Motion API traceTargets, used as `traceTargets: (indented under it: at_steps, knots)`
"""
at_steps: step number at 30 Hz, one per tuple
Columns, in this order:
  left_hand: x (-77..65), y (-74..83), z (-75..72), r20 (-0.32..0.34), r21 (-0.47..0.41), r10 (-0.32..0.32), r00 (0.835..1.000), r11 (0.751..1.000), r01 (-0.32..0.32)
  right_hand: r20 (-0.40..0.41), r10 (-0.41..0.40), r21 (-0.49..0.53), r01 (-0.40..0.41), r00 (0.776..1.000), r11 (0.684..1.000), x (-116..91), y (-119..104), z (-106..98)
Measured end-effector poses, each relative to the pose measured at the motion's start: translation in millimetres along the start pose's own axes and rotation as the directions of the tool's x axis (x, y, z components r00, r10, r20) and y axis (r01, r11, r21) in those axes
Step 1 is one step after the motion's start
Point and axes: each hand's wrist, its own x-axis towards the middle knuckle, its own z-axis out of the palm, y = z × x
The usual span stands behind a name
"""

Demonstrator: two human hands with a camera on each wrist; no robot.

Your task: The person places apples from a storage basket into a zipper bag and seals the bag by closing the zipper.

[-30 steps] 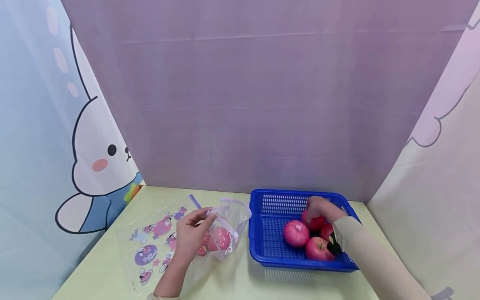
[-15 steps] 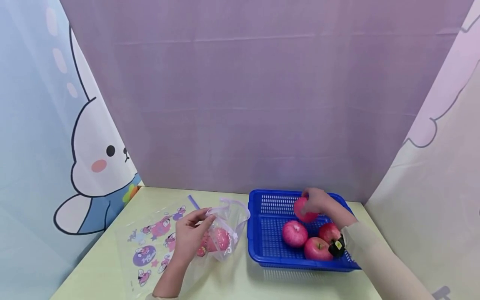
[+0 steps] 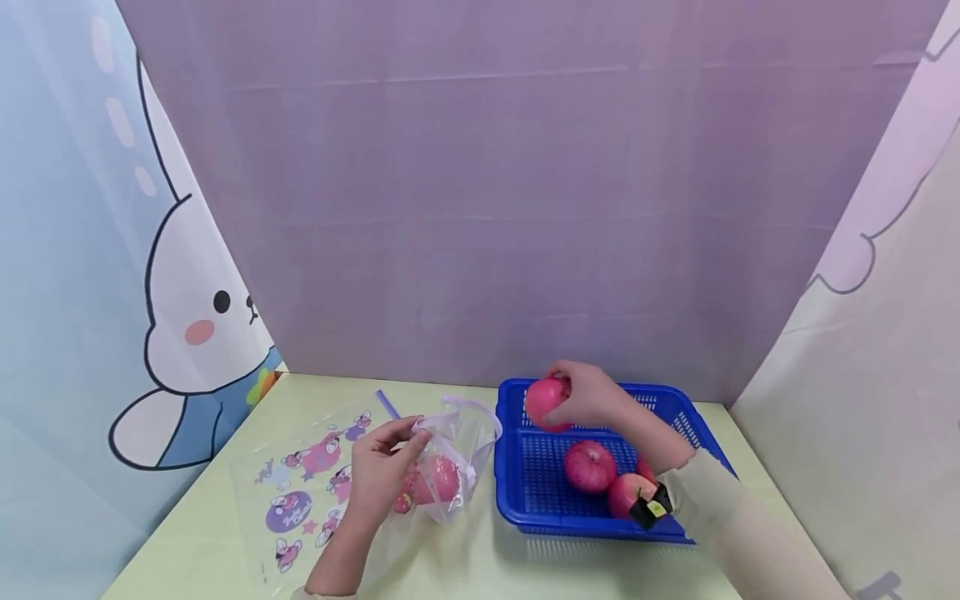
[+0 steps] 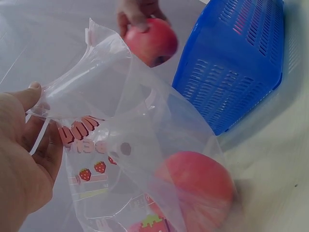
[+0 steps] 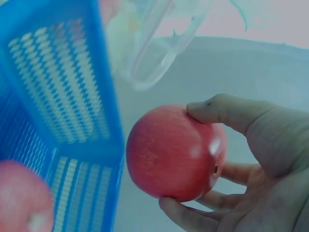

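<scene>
My left hand [image 3: 381, 471] pinches the rim of a clear zip bag [image 4: 104, 72] between thumb and fingers, and its mouth stands open. Inside the bag lies an apple [image 4: 198, 188], with strawberry prints on the plastic partly covering the view. Over the back left of the blue basket [image 3: 517, 522], my right hand [image 3: 596, 396] grips a red apple [image 5: 169, 152] with thumb and fingertips. Below that hand in the basket sit a dark red apple [image 3: 590, 467] and a paler apple [image 3: 626, 493]. A further apple is mostly hidden by the right wrist.
A flat clear plastic bag [image 3: 291, 510] with cartoon prints lies on the table at left, partly under the left arm. A purple strip [image 3: 387, 404] sticks out behind the left hand. A purple cloth wall [image 3: 465, 208] closes off the back.
My right hand has lifted an apple off the others in the basket and carried it left towards the bag. The left hand and bag have stayed in place.
</scene>
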Motion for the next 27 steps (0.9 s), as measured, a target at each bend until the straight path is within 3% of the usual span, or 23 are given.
traceTargets:
  at_steps: [15, 27]
  knots:
    - [1.0, -0.7, 2.4, -0.013, 0.001, 0.02, 1.0, 1.0, -0.02, 0.022, -0.062, 0.158, 0.057, 0.998, 0.986, 21, -62, 38]
    - [0.9, -3.2, 1.4, -0.026, 0.001, 0.009, 1.0, 1.0, -0.009, 0.097, -0.023, 0.132, 0.01, 0.995, 0.991, 27, -67, 64]
